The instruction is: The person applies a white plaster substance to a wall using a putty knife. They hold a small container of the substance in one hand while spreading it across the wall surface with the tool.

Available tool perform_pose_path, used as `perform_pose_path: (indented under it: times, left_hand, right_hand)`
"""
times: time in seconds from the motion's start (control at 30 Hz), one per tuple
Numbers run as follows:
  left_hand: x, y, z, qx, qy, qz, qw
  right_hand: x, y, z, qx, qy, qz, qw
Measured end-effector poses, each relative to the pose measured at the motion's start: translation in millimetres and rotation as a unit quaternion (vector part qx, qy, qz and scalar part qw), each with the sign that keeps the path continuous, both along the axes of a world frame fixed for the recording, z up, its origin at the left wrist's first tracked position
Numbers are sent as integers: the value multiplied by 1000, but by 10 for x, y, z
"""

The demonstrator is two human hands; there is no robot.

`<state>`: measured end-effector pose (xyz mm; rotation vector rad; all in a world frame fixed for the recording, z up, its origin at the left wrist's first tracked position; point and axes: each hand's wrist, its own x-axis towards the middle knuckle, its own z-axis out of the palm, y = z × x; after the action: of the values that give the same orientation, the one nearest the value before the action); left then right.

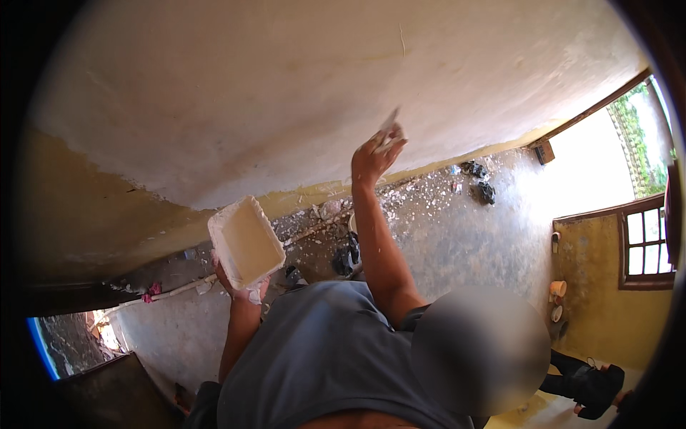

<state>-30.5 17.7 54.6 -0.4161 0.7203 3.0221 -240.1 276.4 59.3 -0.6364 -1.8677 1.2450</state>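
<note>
My left hand (pixel 243 289) holds a rectangular, putty-smeared tub (pixel 245 239) with cream-coloured material inside, at the left of centre. My right hand (pixel 379 150) is raised at the upper middle, closed on a flat scraper (pixel 391 117), close to the wall (pixel 300 86). The wall has a broad pale coating with a ragged edge over older yellow paint.
Flakes and debris (pixel 400 200), black plastic bags (pixel 486 191) and a pipe (pixel 179 292) lie along the wall's foot on the concrete floor (pixel 464 243). At right are a bright doorway (pixel 586 164), barred window (pixel 647 243) and orange container (pixel 559 288). Something dark (pixel 593 390) is at bottom right.
</note>
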Motion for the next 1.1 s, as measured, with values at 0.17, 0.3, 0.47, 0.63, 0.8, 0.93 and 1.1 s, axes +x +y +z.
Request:
perform_pose_path:
  times: [0.17,0.3,0.47,0.63,0.8,0.93,1.1]
  left_hand:
    - [-8,18,10,-19,8,-22,1000]
    - [-3,-16,-2,-59,-17,56,997]
    - [-7,-46,-84,-32,6,-11,999]
    - [14,-137,-184,-16,26,-25,999]
    - [-57,-38,-95,-1,44,-30,999]
    - [-170,47,39,16,30,27,999]
    - [-36,-36,-107,6,9,19,1000]
  right_hand:
    - [-509,-104,-907,244,-29,88,965]
    - [13,73,-1091,42,15,79,996]
    - [-569,1233,-967,-416,64,-44,906]
    - [-583,693,304,-276,37,2,960]
    - [-220,-47,73,84,1,41,996]
    - [72,315,144,168,217,-22,961]
    - [-304,1137,1936,440,398,-74,801]
